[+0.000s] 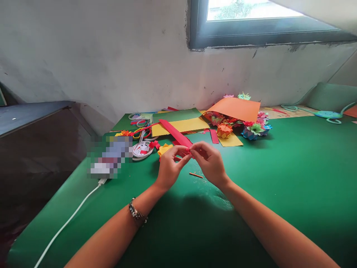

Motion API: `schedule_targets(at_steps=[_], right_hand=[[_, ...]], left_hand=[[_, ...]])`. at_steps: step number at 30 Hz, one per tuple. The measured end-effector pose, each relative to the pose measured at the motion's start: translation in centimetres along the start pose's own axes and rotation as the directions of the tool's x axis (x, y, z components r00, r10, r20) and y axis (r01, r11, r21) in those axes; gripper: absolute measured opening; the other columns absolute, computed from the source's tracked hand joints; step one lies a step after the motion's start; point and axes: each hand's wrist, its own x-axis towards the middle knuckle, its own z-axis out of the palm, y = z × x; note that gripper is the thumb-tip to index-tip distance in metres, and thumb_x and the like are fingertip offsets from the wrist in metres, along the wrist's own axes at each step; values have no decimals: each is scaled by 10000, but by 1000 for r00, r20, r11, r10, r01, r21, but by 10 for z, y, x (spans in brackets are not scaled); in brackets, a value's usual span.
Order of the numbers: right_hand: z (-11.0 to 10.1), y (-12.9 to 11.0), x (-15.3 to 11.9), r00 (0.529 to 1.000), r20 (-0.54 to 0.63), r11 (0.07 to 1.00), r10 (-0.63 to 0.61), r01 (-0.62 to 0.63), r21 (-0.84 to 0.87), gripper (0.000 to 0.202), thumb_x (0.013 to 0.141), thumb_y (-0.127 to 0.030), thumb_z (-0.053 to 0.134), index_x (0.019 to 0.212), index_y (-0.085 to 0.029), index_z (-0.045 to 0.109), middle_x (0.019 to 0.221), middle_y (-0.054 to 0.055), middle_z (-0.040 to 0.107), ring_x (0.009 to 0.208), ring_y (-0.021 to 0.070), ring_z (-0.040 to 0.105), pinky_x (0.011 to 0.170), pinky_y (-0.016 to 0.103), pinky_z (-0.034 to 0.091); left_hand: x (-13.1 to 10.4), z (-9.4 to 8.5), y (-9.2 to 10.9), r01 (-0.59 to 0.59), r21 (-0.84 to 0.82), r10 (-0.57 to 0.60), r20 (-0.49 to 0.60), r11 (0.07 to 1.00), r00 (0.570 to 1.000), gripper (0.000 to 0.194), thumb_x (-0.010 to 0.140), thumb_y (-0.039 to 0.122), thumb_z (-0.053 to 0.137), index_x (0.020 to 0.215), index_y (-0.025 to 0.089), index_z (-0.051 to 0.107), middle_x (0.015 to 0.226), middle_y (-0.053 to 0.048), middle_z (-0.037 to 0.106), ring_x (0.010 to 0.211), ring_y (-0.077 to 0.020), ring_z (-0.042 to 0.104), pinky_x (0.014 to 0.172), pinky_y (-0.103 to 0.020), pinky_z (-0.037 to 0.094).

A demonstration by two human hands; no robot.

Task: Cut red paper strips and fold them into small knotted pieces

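Note:
A long red paper strip (175,133) slants up and to the left from between my fingers. My left hand (171,165) pinches its near end between thumb and fingertips. My right hand (209,162) pinches the same end from the other side, the fingertips of both hands almost touching. The very end of the strip is partly hidden by the fingers. On the green table below them lies a thin orange stick (196,175). A yellow paper piece (165,149) sits just behind my left hand.
Scissors (141,136) and a round container of paper scraps (142,149) stand left of my hands. A blurred device (111,156) with a white cable (69,219) lies further left. Behind are yellow paper (178,126), orange paper (237,108) and folded paper flowers (256,128).

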Motion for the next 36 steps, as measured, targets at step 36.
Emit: schedule_targets(at_steps=[36], right_hand=[[3, -2, -3, 1000, -12, 999, 1, 0, 46, 20, 693, -175, 606, 708, -184, 614, 702, -2, 642, 659, 101, 609, 667, 249, 527]], left_hand=[[-3, -7, 6, -251, 350, 275, -21, 902, 961, 67, 725, 146, 542, 771, 174, 582, 662, 34, 639, 474, -54, 536, 475, -158, 422]])
